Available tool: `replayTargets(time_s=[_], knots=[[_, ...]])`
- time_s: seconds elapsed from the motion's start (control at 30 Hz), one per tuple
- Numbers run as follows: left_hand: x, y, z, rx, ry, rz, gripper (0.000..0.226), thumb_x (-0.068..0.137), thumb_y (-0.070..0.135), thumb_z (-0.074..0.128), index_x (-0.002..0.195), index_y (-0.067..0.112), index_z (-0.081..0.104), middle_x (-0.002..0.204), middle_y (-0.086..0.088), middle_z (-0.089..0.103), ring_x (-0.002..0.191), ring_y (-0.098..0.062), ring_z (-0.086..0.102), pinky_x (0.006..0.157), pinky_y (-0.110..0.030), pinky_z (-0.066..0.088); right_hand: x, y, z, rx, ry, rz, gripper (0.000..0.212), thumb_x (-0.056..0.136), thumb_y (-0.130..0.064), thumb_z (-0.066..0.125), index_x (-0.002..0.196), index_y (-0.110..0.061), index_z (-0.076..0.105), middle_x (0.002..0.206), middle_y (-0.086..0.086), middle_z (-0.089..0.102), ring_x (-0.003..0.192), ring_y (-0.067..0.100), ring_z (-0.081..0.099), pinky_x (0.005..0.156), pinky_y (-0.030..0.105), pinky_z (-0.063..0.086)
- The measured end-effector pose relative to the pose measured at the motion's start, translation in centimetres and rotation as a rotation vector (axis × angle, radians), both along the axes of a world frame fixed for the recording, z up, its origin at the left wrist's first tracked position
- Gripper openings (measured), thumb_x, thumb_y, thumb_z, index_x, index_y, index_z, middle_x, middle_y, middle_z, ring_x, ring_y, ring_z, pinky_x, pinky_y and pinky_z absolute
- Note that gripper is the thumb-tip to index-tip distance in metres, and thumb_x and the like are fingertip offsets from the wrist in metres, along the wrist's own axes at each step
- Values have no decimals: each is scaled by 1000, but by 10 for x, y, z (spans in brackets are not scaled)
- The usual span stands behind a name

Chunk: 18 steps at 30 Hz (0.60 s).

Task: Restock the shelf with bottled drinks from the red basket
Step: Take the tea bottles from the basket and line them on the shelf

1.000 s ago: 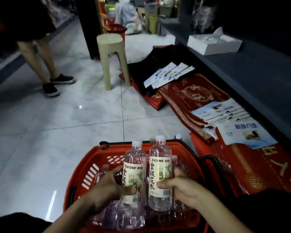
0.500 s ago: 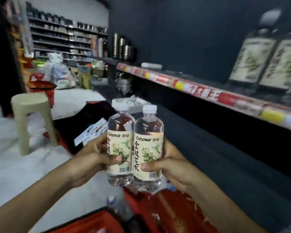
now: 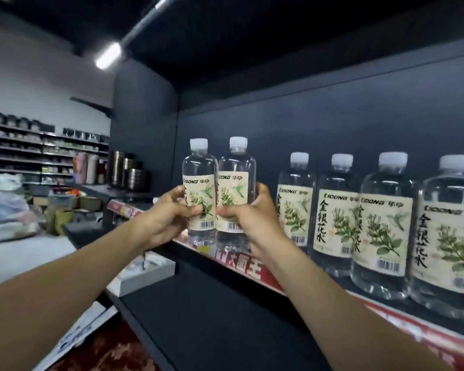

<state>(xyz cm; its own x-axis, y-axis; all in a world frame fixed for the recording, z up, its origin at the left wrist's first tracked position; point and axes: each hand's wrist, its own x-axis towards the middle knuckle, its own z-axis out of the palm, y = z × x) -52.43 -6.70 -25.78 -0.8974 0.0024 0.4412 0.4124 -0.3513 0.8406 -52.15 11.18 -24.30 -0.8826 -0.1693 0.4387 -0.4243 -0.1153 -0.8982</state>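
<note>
While the left bottle is gripped by the left hand and the right bottle by the right hand, both are held upright, side by side and touching, at the front edge of the shelf. Neither appears to be set down yet. The fingers are curled round the labels, thumbs across the front. Just to the right, a row of matching bottles is stood on the shelf, the nearest close beside the right hand. That neighbour could be knocked over if the pair is pushed in too far right. A bottle could be tipped off if its base is caught on the red price strip or left overhanging. The red basket is not seen.
</note>
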Motion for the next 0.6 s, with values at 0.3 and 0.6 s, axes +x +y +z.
replayTargets(time_s=[0.3,0.6], knots=[[-100,17,-10,0,-21,11,33,83,-13,57,107,9,61,92,-10,76,83,-22,73,65,-33,60,-64,-16,-20,-74,-35,-250,81,83,-9,73,146,-33,29,130,-1,63,108,23,65,89,48,57],[-121,3,-27,-260,36,-55,54,89,0,59,140,11,45,135,-15,59,127,-27,54,109,-42,38,-70,-27,-33,204,-21,-507,110,85,-19,74,156,-28,-10,158,11,16,138,35,39,108,52,40]])
